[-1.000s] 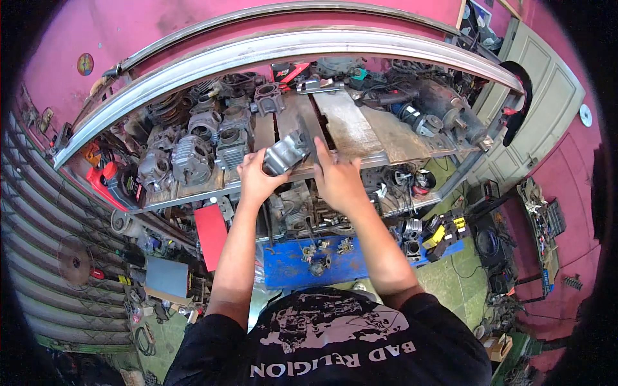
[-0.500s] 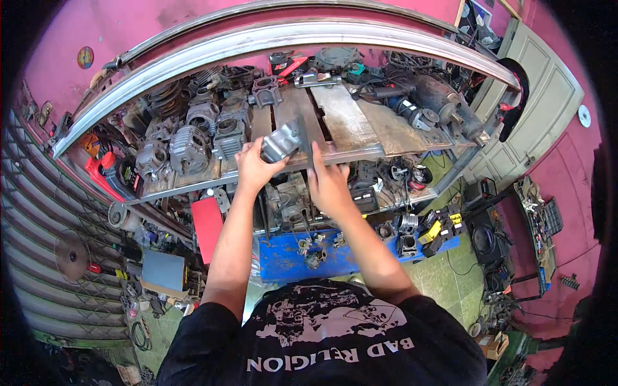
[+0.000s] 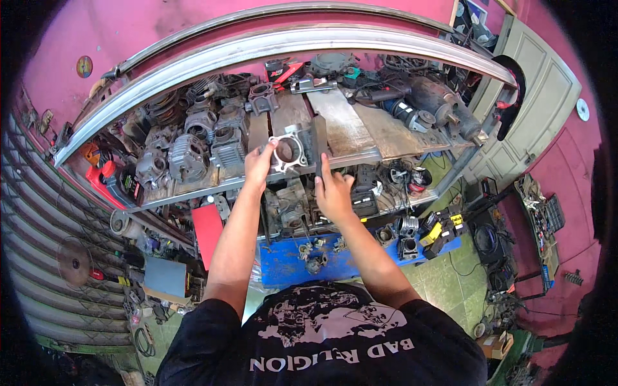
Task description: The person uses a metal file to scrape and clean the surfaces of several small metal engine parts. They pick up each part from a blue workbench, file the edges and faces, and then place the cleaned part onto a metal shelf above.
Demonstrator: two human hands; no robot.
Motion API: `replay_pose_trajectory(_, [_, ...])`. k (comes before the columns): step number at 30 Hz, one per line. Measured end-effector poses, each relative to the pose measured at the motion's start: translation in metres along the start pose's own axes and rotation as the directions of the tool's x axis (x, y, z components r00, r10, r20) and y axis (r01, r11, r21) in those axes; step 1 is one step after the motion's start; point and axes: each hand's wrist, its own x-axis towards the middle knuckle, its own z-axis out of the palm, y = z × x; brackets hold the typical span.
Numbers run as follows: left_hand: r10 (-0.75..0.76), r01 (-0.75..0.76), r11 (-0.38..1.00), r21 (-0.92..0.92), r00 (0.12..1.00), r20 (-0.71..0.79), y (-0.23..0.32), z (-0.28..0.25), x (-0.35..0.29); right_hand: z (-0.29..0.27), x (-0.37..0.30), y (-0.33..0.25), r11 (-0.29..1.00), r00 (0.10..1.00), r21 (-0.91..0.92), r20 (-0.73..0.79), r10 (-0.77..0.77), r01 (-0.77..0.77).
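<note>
Silvery metal gleams on the flat, lobed end face of the engine cylinder (image 3: 301, 147), ringing a round, brownish bore, while its side beyond the face looks darker and duller. It is held up before the front edge of the shelf (image 3: 367, 156), bore turned toward the wearer. Fingers of the left hand (image 3: 258, 167) are closed about its left edge. Just beside it stands a dark flat bar (image 3: 322, 138), nearly upright; the right hand (image 3: 336, 197) has its lower end, index finger stretched along it and the other fingers curled; how firmly they grip, I cannot tell.

Worn boards (image 3: 341, 122) top the shelf, with grimy finned engine parts (image 3: 191, 154) crowded at the left. Lower down lies a blue panel (image 3: 283, 262) bearing small metal parts. Pink walls (image 3: 161, 35), a pale door (image 3: 544, 83) and greenish floor tiles (image 3: 444, 283) surround it all.
</note>
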Motion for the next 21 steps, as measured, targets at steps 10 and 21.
replay_pose_trajectory(10, [-0.085, 0.092, 0.994, -0.067, 0.991, 0.101, -0.029, -0.024, 0.005, 0.003, -0.010, -0.027, 0.999, 0.994, 0.017, 0.103, -0.037, 0.035])
replay_pose_trajectory(21, [-0.081, 0.086, 0.993, -0.085, 0.995, 0.062, -0.036, -0.019, 0.008, 0.014, -0.026, -0.033, 0.989, 0.988, -0.059, 0.089, -0.129, 0.134])
